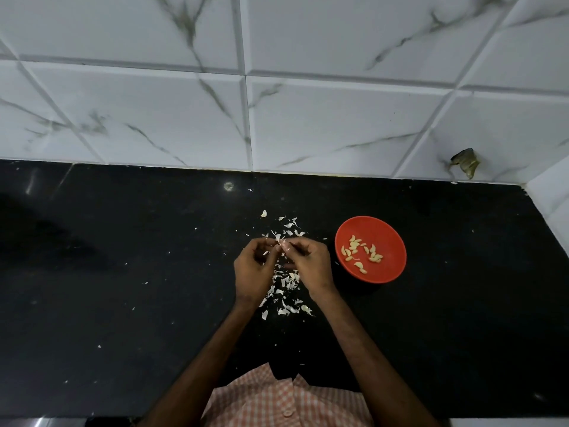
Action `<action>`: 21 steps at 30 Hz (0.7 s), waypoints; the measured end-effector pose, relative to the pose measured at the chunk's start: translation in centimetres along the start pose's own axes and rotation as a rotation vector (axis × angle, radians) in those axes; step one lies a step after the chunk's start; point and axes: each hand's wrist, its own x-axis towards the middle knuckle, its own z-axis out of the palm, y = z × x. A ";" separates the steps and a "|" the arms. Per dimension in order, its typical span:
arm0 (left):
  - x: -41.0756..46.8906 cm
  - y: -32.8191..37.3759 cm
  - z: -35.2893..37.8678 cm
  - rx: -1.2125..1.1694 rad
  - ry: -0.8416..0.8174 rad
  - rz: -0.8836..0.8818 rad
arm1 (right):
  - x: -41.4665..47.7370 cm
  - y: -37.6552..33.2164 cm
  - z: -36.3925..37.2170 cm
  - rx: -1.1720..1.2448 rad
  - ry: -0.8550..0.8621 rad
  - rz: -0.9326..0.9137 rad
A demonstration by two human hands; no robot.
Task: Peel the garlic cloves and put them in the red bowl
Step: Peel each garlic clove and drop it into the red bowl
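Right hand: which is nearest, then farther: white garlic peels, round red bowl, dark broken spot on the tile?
1. White garlic peels, just beside the right hand, toward the left.
2. Round red bowl, on its right.
3. Dark broken spot, far right on the wall tile.

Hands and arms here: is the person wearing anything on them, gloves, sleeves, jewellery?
No. The left hand and right hand are bare, with no gloves, rings or watch visible, and both forearms are uncovered. The only clothing in view is a shirt in an orange-and-white check with a button.
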 end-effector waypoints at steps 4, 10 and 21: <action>-0.1 0.0 0.1 0.047 -0.003 0.003 | 0.1 0.1 0.3 0.023 0.004 0.006; -0.3 0.8 0.1 -0.054 0.020 0.025 | 0.1 0.1 0.6 -0.063 0.048 -0.027; -0.3 0.8 -0.1 -0.029 -0.002 0.012 | 0.1 0.2 0.1 -0.150 0.040 -0.052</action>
